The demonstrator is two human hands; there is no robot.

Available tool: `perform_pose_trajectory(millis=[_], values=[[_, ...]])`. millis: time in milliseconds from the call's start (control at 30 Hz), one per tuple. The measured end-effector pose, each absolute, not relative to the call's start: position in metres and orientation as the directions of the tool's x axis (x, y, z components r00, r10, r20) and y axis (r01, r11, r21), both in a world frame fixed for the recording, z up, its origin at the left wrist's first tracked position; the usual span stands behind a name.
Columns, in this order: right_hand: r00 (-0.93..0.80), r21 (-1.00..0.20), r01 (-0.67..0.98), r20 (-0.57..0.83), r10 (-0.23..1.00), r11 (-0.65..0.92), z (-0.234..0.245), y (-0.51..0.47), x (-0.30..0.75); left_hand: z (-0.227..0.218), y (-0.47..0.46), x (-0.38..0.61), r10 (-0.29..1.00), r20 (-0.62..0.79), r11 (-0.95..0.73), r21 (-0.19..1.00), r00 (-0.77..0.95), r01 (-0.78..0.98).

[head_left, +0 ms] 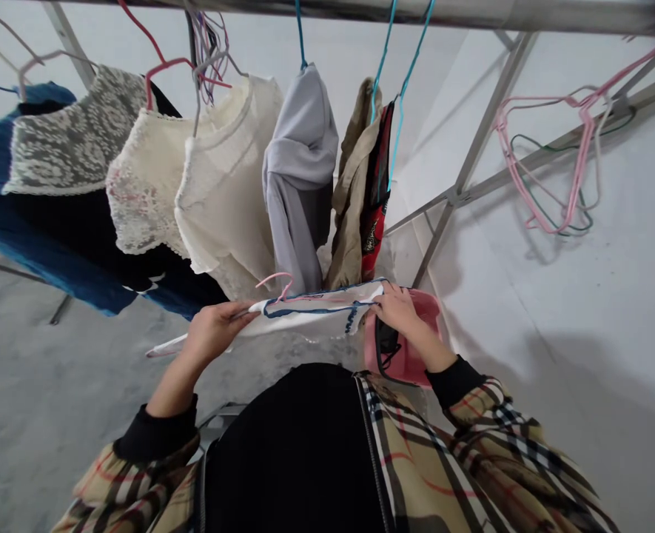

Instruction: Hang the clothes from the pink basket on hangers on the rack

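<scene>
Between my hands a white garment with dark blue trim (310,323) is stretched out at waist height. A pink hanger (280,287) sits inside its neck opening, with the hook pointing up. My left hand (215,332) pinches the garment's left shoulder between thumb and fingers. At the other shoulder my right hand (397,306) has closed on the cloth, close to the blue edging. A white strip sticks out to the left beyond my left hand. The lower part of the garment is mostly out of sight.
Above runs a metal rail (471,13) with several garments on hangers, among them a grey top (299,163) and a cream lace top (149,178). Below my right hand stands a pink basin (410,363) with something dark in it. Loose hangers (574,170) hang from a bar at right.
</scene>
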State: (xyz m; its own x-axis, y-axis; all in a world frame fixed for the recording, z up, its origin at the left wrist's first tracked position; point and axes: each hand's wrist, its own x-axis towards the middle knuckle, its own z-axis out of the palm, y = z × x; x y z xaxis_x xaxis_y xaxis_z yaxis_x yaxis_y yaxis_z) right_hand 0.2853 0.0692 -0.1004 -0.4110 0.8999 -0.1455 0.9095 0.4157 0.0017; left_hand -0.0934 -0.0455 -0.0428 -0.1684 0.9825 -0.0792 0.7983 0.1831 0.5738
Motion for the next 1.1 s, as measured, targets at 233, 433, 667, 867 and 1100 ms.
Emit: perform_pose_trajectory(millis=[233,433,667,867,1100], values=[[-0.697,-0.268,0.716,-0.324,0.639,0.645,-0.056,0.024,0.285,-0.053,-0.046,-0.093,0.88,0.041,0.388,0.511,-0.473,0.767],[-0.629,-0.426,0.706,-0.01,0.777,0.566,-0.052,0.032,0.297,-0.051,-0.05,-0.107,0.971,0.101,0.068,0.756,-0.218,0.651],[-0.655,-0.456,0.655,0.056,0.754,0.603,-0.072,0.046,0.277,-0.029,-0.046,-0.117,0.994,0.103,-0.059,0.756,-0.03,0.652],[-0.554,-0.706,0.514,0.162,0.817,0.488,-0.089,0.05,0.285,-0.021,-0.046,-0.118,0.97,0.146,-0.007,0.815,-0.194,0.579],[-0.543,-0.583,0.539,0.311,0.78,0.608,-0.059,0.052,0.311,-0.015,-0.033,-0.104,0.995,0.079,-0.034,0.854,-0.066,0.518]])
